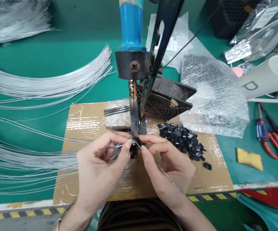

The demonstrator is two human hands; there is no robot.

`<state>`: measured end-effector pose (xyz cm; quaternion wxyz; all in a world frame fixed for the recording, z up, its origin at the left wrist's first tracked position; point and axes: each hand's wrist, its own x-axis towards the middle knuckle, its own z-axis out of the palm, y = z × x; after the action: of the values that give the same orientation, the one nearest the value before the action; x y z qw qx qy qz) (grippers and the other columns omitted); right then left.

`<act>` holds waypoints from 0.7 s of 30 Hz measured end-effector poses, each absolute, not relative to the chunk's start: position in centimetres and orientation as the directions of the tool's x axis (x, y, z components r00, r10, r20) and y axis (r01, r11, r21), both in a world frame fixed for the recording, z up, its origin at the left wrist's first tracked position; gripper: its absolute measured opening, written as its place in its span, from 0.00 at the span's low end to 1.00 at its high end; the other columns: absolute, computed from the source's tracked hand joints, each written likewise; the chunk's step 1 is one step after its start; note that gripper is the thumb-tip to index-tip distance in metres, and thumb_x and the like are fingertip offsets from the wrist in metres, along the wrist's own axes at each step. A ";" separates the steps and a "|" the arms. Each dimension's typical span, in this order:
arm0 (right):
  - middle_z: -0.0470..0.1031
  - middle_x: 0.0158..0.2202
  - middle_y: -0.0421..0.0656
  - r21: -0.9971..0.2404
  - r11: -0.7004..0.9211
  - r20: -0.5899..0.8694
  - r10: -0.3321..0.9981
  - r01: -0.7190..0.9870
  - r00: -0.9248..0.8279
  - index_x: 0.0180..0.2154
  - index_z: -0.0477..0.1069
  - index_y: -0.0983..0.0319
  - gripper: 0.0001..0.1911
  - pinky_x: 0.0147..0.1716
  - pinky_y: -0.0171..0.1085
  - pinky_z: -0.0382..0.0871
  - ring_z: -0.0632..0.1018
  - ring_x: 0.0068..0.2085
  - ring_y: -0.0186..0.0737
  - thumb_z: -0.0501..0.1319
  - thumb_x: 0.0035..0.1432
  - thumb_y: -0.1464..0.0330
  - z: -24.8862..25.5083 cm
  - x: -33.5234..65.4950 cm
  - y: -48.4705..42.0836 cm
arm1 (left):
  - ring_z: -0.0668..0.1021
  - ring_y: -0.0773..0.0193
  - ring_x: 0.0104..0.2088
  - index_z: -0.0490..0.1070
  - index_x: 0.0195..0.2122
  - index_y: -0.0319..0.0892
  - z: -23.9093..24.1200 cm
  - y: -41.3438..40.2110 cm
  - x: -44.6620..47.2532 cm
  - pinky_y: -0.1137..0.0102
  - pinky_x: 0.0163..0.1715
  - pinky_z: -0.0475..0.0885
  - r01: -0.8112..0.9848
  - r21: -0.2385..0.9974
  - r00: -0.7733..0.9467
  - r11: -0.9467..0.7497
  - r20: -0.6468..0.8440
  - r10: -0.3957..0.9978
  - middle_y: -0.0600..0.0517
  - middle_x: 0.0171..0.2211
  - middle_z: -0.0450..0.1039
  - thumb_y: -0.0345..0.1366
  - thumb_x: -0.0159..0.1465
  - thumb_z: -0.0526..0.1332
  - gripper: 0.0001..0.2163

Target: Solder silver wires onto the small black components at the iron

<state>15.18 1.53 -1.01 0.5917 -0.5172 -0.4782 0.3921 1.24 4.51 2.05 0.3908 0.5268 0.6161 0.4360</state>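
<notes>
With our left hand (102,170) we are pinching a grey cable end (116,147) at the tip of the soldering iron (134,118); our right hand (170,165) is pinching a thin wire (165,173) there. A black bracket (169,16) is partly hiding a fan (174,88); black pieces (181,138) are lying rightward on cardboard (213,179).

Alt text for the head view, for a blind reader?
A person's left hand and right hand pinch thin grey wires under a blue-handled soldering iron, above a brown cardboard sheet. Bundled pale-grey wires lie left; small black pieces lie right.
</notes>
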 end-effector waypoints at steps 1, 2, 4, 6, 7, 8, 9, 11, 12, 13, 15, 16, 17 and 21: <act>0.86 0.47 0.46 -0.987 0.158 0.161 0.958 0.034 0.235 0.35 0.76 0.57 0.10 0.51 0.44 0.80 0.86 0.49 0.46 0.66 0.63 0.79 -1.0 15.2 1.5 | 0.80 0.68 0.33 0.80 0.30 0.46 2.0 4.5 1.3 0.78 0.26 0.70 0.308 0.949 -0.138 0.065 -0.023 0.990 0.55 0.33 0.82 0.27 0.61 0.70 0.06; 0.86 0.47 0.46 -0.987 0.158 0.162 0.958 0.036 0.237 0.35 0.76 0.57 0.10 0.51 0.44 0.80 0.86 0.49 0.46 0.66 0.63 0.79 -1.0 15.2 1.6 | 0.80 0.69 0.32 0.80 0.30 0.46 2.0 4.6 1.3 0.78 0.25 0.70 0.309 0.949 -0.132 0.064 -0.023 0.991 0.55 0.32 0.81 0.27 0.61 0.70 0.06; 0.85 0.47 0.45 -0.987 0.158 0.162 0.957 0.038 0.239 0.35 0.76 0.57 0.11 0.51 0.44 0.80 0.86 0.49 0.45 0.66 0.63 0.80 -1.0 15.2 1.6 | 0.79 0.69 0.31 0.80 0.30 0.46 1.9 4.6 1.2 0.79 0.25 0.69 0.313 0.948 -0.118 0.059 -0.023 0.993 0.55 0.32 0.81 0.26 0.61 0.70 0.07; 0.85 0.48 0.45 -0.987 0.156 0.159 0.958 0.033 0.238 0.35 0.76 0.57 0.11 0.51 0.42 0.79 0.85 0.49 0.44 0.67 0.63 0.80 -1.0 15.2 1.6 | 0.79 0.70 0.31 0.80 0.31 0.46 1.9 4.6 1.2 0.79 0.24 0.68 0.318 0.946 -0.106 0.054 -0.021 0.994 0.56 0.33 0.82 0.26 0.62 0.70 0.07; 0.85 0.48 0.45 -0.987 0.157 0.159 0.958 0.028 0.238 0.36 0.76 0.57 0.11 0.51 0.42 0.79 0.85 0.50 0.43 0.66 0.63 0.80 -1.0 15.2 1.6 | 0.79 0.70 0.31 0.80 0.31 0.46 1.8 4.6 1.1 0.79 0.24 0.68 0.322 0.946 -0.102 0.051 -0.019 0.995 0.56 0.33 0.82 0.26 0.62 0.69 0.07; 0.85 0.47 0.44 -0.987 0.159 0.160 0.958 0.024 0.238 0.36 0.76 0.57 0.11 0.51 0.41 0.79 0.85 0.50 0.43 0.66 0.63 0.80 -1.0 15.2 1.6 | 0.79 0.70 0.32 0.80 0.31 0.46 1.8 4.5 1.1 0.79 0.24 0.68 0.325 0.945 -0.102 0.050 -0.017 0.995 0.56 0.33 0.82 0.27 0.62 0.69 0.07; 0.85 0.47 0.44 -0.986 0.163 0.164 0.957 0.024 0.240 0.36 0.76 0.58 0.11 0.51 0.41 0.79 0.85 0.49 0.43 0.66 0.63 0.80 -1.0 15.2 1.6 | 0.80 0.70 0.32 0.80 0.31 0.47 1.8 4.5 1.0 0.79 0.24 0.68 0.328 0.944 -0.102 0.049 -0.016 0.995 0.56 0.33 0.82 0.27 0.62 0.69 0.07; 0.86 0.47 0.44 -0.985 0.172 0.174 0.954 0.030 0.244 0.36 0.76 0.58 0.11 0.51 0.41 0.79 0.86 0.48 0.42 0.67 0.62 0.80 -1.1 15.2 1.6 | 0.80 0.70 0.33 0.80 0.31 0.47 1.8 4.5 1.0 0.80 0.25 0.69 0.335 0.941 -0.107 0.042 -0.007 0.994 0.56 0.33 0.82 0.27 0.63 0.69 0.07; 0.86 0.47 0.44 -0.984 0.174 0.177 0.953 0.035 0.246 0.36 0.76 0.58 0.11 0.50 0.41 0.79 0.86 0.48 0.42 0.67 0.62 0.80 -1.1 15.2 1.6 | 0.80 0.70 0.33 0.80 0.31 0.47 1.8 4.5 1.0 0.80 0.25 0.69 0.340 0.940 -0.107 0.038 -0.001 0.994 0.56 0.34 0.82 0.27 0.63 0.69 0.07; 0.86 0.47 0.44 -0.984 0.175 0.179 0.952 0.038 0.247 0.36 0.76 0.58 0.11 0.50 0.40 0.79 0.86 0.48 0.42 0.67 0.62 0.81 -1.1 15.2 1.6 | 0.80 0.70 0.33 0.80 0.31 0.47 1.7 4.5 1.0 0.80 0.25 0.69 0.343 0.939 -0.104 0.036 0.000 0.995 0.57 0.34 0.82 0.27 0.63 0.69 0.07; 0.86 0.47 0.44 -0.984 0.175 0.179 0.953 0.039 0.245 0.36 0.77 0.58 0.11 0.50 0.40 0.79 0.86 0.48 0.42 0.67 0.62 0.81 -1.1 15.2 1.6 | 0.80 0.70 0.32 0.80 0.32 0.48 1.7 4.5 1.0 0.80 0.25 0.69 0.344 0.939 -0.092 0.026 0.006 0.996 0.57 0.34 0.82 0.28 0.64 0.69 0.07; 0.86 0.47 0.44 -0.984 0.174 0.178 0.953 0.037 0.244 0.36 0.77 0.58 0.11 0.50 0.40 0.80 0.86 0.48 0.42 0.67 0.62 0.81 -1.1 15.2 1.6 | 0.80 0.70 0.32 0.80 0.32 0.48 1.6 4.5 1.0 0.80 0.25 0.69 0.343 0.939 -0.088 0.024 0.007 0.996 0.57 0.34 0.82 0.27 0.64 0.69 0.07; 0.86 0.47 0.44 -0.984 0.176 0.179 0.953 0.035 0.245 0.36 0.77 0.58 0.11 0.50 0.40 0.80 0.86 0.48 0.42 0.67 0.62 0.81 -1.1 15.2 1.6 | 0.80 0.71 0.32 0.80 0.32 0.48 1.6 4.5 1.0 0.80 0.25 0.68 0.345 0.938 -0.085 0.019 0.011 0.996 0.58 0.34 0.82 0.27 0.64 0.69 0.07; 0.86 0.47 0.43 -0.983 0.184 0.184 0.949 0.025 0.256 0.36 0.77 0.59 0.11 0.50 0.39 0.79 0.86 0.48 0.40 0.67 0.62 0.81 -1.0 15.1 1.6 | 0.80 0.71 0.32 0.80 0.32 0.48 1.5 4.6 1.1 0.80 0.24 0.68 0.369 0.929 -0.082 0.012 0.020 0.996 0.57 0.33 0.82 0.27 0.64 0.69 0.07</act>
<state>15.14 1.65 -1.03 0.6049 -0.5121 -0.4756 0.3817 1.10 4.64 1.53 0.3745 0.5646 0.6046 0.4187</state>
